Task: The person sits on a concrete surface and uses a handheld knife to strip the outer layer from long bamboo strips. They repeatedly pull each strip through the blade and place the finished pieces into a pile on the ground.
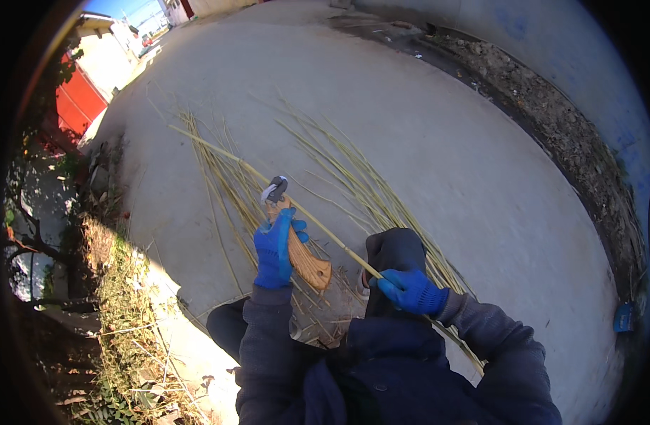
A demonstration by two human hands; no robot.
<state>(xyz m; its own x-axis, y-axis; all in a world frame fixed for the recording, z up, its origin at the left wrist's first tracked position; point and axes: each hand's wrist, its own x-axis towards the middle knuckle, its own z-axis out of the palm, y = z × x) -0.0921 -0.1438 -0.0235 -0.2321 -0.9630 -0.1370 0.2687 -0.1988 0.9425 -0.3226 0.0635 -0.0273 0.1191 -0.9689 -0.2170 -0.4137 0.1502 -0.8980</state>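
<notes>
My left hand (274,248), in a blue glove, is closed around a tool with a curved, flared wooden handle (311,268). Its short grey metal head (275,190) points up and away from me, against a long yellow-green stalk (325,230). The exact kind of tool I cannot make out. The stalk slants from far left to near right, passing just beside my left fingers. Also gloved in blue, my right hand (413,290) grips it near my knee. Beneath the tool lies a loose bundle of similar stalks (215,166) on the concrete.
Another spread of thin stalks (360,177) lies to the right, running past my bent leg (396,248). Short cut pieces (332,319) litter the ground between my feet. Dry plants (116,312) edge the left side; a dirt strip (551,113) follows the right wall.
</notes>
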